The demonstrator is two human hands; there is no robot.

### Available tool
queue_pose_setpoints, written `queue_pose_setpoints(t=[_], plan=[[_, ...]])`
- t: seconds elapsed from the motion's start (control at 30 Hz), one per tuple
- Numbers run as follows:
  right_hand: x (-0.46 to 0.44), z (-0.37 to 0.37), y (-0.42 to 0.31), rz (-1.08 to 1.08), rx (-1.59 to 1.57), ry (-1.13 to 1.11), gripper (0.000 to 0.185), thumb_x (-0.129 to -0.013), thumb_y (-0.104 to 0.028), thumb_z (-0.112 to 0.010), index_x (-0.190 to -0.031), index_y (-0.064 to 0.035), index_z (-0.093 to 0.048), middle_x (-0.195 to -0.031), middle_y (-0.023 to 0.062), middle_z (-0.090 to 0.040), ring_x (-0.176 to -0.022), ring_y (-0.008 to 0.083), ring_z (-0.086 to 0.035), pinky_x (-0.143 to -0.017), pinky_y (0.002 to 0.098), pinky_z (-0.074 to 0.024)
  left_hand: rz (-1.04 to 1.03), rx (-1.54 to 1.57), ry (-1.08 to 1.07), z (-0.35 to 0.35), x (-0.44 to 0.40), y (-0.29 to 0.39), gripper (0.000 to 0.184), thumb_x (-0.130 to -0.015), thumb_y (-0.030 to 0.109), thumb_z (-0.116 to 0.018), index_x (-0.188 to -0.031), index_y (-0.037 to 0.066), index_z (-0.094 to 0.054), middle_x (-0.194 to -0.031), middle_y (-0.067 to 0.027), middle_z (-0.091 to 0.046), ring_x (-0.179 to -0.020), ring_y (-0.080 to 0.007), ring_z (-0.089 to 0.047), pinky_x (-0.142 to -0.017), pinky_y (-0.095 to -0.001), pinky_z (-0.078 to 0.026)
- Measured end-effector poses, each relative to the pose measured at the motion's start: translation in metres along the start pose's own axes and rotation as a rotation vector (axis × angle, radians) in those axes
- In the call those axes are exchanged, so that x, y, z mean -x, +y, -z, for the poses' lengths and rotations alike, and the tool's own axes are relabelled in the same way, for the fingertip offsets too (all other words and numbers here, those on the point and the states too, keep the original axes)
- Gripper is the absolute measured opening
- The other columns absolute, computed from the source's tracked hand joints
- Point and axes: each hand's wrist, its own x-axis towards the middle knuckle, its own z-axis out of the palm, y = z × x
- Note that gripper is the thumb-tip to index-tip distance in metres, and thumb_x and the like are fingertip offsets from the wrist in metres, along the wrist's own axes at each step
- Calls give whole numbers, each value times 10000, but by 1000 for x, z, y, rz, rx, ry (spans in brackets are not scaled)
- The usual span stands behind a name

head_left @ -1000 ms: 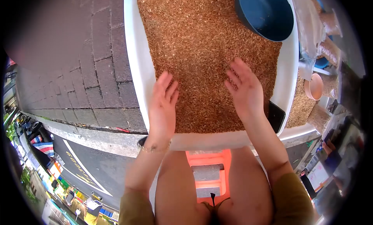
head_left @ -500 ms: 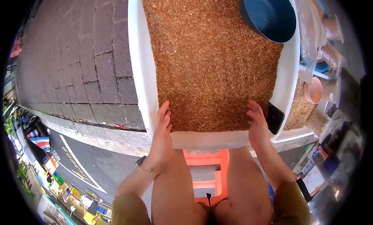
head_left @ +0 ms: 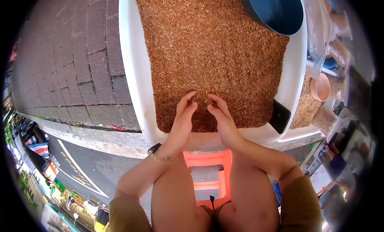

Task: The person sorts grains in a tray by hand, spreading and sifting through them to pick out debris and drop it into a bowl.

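Note:
A white tray holds a wide layer of small reddish-brown dried bits, too fine to name surely. At the tray's near end, my left hand and my right hand face each other, palms inward, at the surface of the bits. Both have curved fingers with a gap between thumb and forefinger, and neither grips an object. Some loose bits lie between the two palms. A dark blue bowl rests tilted in the far right corner of the tray. On the right rim lies a black phone.
Right of the tray, another white container holds paler dried goods, a pink bowl and clear plastic bags. Brick paving lies to the left. An orange-red stool shows between my legs.
My hands have moved inward from the two sides toward each other, over the bits near the tray's near edge. The view has shifted slightly; bowl and phone stay in the tray.

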Motion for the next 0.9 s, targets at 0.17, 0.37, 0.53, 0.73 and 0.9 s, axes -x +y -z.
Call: queue_pose_setpoints(t=[0.17, 0.37, 0.53, 0.73, 0.9], plan=[[-2, -1, -11, -77, -256, 74, 357, -910, -152, -501, -1250, -51, -545, -1186, 32, -534, -1157, 133, -413, -1024, 260, -258, 40, 99, 68, 3, -3, -6, 331, -967, 160, -479, -1268, 28, -515, -1176, -18, -527, -1105, -91, -434, -989, -230, -300], [-4, 2, -15, -191, -436, 107, 371, -904, -171, -505, -1251, -44, -538, -1205, 51, -549, -1200, 155, -408, -1046, 297, -262, 5, 225, 94, -3, -2, 3, 293, -945, 137, -547, -1213, 21, -567, -1082, 6, -560, -1024, -72, -460, -929, -225, -337], [-8, -5, -20, -260, -542, 114, 379, -913, -202, -503, -1263, -56, -520, -1178, 63, -564, -1149, 182, -464, -1021, 347, -330, 93, 276, 147, -2, -5, 7, 324, -921, 130, -585, -1226, 25, -560, -1117, -13, -565, -1051, -92, -475, -942, -254, -351], [-22, -4, -69, -96, -639, -193, 435, -942, -265, -417, -1325, -61, -456, -1299, 81, -510, -1207, 227, -466, -1060, 390, -336, 14, 589, -29, -3, -10, 57, 406, -937, 141, -533, -1323, 42, -458, -1260, -87, -534, -1210, -174, -466, -1050, -317, -325], [6, 0, -116, 256, -628, -122, 569, -955, -258, -359, -1472, -49, -241, -1548, 97, -175, -1391, 302, -249, -1125, 455, -231, -195, 602, 97, -1, 8, 96, 533, -959, 321, -450, -1420, 77, -338, -1436, -108, -380, -1330, -250, -355, -1109, -424, -260]])
